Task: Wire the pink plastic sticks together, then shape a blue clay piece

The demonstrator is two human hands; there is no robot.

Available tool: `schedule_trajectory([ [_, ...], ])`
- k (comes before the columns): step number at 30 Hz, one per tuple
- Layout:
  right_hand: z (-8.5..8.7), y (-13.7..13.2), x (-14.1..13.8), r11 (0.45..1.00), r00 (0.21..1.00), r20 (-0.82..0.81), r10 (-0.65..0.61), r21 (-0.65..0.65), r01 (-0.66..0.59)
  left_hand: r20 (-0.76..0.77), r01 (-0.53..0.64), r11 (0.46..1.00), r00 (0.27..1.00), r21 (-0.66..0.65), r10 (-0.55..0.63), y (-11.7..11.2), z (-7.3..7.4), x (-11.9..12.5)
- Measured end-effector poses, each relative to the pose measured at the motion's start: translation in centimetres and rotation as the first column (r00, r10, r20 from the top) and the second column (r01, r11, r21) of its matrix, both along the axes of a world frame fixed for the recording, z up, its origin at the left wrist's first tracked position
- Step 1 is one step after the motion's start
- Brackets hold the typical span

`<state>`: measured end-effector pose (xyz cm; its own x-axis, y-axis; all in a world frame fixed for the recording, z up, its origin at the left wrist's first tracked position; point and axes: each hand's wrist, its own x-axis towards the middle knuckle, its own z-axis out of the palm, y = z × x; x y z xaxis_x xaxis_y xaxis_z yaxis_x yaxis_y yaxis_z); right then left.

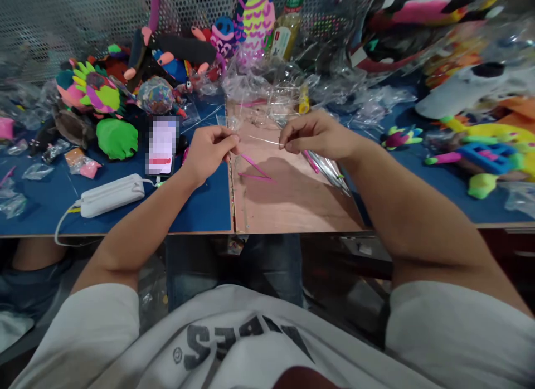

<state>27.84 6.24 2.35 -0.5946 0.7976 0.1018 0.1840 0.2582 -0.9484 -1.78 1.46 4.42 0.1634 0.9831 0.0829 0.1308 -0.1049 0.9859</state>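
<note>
My left hand (212, 150) is closed in a pinch over the bare wooden board (271, 210). A thin pink strip (254, 166) runs down from its fingertips and bends back in a V near the wood. To the right, my right hand (307, 135) pinches one end of a thin, pale, wire-like piece (265, 140), whose free tip points toward my left fingers. A gap separates the two hands. Below my right wrist lies a bundle of silvery and pink strips (330, 171), partly hidden by the hand.
Left of the hands lie a phone (161, 146), a white power bank (112, 195) with a cable, and a green clay piece (117, 139). Clear plastic wrap (267, 88), a bottle (286, 29) and colourful clay figures (254, 21) crowd the back. More clay figures (493, 155) stand right.
</note>
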Motion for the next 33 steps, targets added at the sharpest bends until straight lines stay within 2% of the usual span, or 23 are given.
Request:
schedule_trajectory([
  [4,-0.8,0.8,1.2,0.998,0.998,-0.031,0.053,0.022,-0.053,0.014,-0.039,0.998,0.999,0.048,0.039,0.1,0.1,0.1],
  [10,-0.7,1.4,2.1,0.973,0.973,-0.016,0.229,-0.014,-0.229,0.054,-0.098,0.993,0.994,0.072,0.095,0.6,0.0,-0.1],
  [18,-1.0,1.8,2.2,0.952,0.952,-0.009,0.305,-0.027,-0.305,0.049,-0.145,0.974,0.989,0.172,0.138,1.7,-0.7,-0.7],
  [22,-1.1,1.9,2.3,0.950,0.950,0.002,0.312,-0.029,-0.311,0.040,-0.154,0.962,0.988,0.225,0.148,2.3,-1.3,-1.1],
  [26,-1.1,2.0,2.5,0.955,0.956,-0.021,0.294,-0.029,-0.294,0.072,-0.173,0.963,0.984,0.206,0.162,2.5,-1.3,-1.2],
  [29,-0.7,2.0,2.9,0.959,0.961,0.002,0.275,-0.071,-0.275,0.087,-0.158,0.967,0.986,0.202,0.142,2.4,-1.2,-1.1],
  [33,0.4,1.8,3.5,0.977,0.977,0.046,0.209,-0.058,-0.206,0.094,-0.134,0.967,0.989,0.219,0.116,2.2,-1.0,-1.0],
])
